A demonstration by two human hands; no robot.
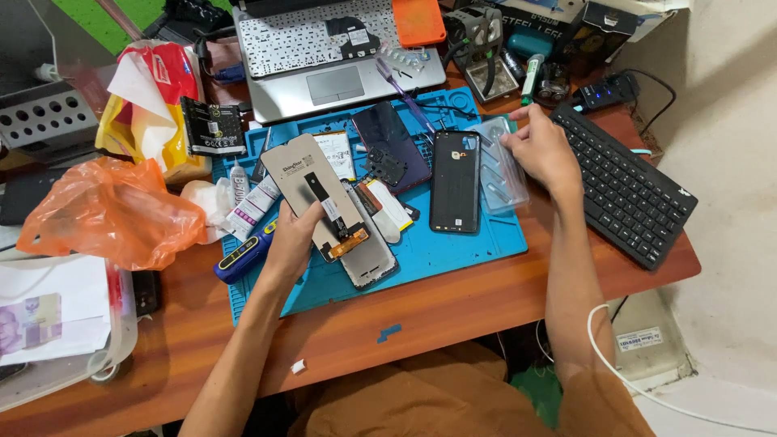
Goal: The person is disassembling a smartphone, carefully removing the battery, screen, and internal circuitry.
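- Left hand (293,236): fingers closed around a replacement phone screen (317,194), held tilted above the blue repair mat (453,243), its flex cable hanging at the lower end.
- Right hand (544,150): fingers gripping the upper edge of a clear plastic phone case (500,174) lying on the mat's right side.
- Black phone back cover (454,181): flat on the mat, just left of the clear case.
- Opened phone body (371,255): on the mat beneath the held screen.
- Black keyboard (627,190): on the worktop (453,311), right of the mat.
- Laptop (324,57): behind the mat.
- Orange plastic bag (109,212): far left.
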